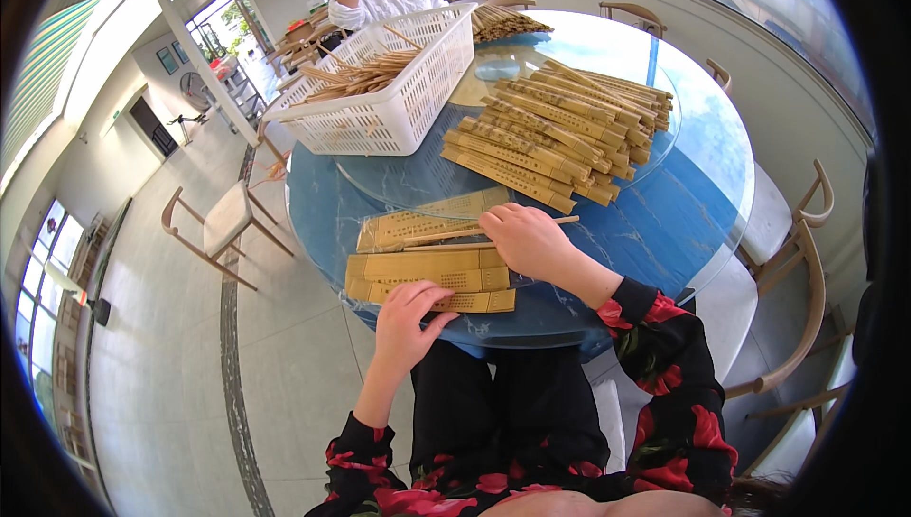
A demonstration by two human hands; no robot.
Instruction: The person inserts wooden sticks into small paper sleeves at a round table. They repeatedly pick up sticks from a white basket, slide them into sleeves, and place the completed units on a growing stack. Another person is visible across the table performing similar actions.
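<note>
Floral top (427,500); stick (451,234) crosswise, right tip farther.

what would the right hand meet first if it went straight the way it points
Beyond the wooden stick it touches, the right hand would probably meet the flat gold paper sleeve ahead, though depth is unclear.

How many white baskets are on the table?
1: a white plastic basket at the far left of the round table, holding wooden sticks. Others behind it may be hidden.
</note>
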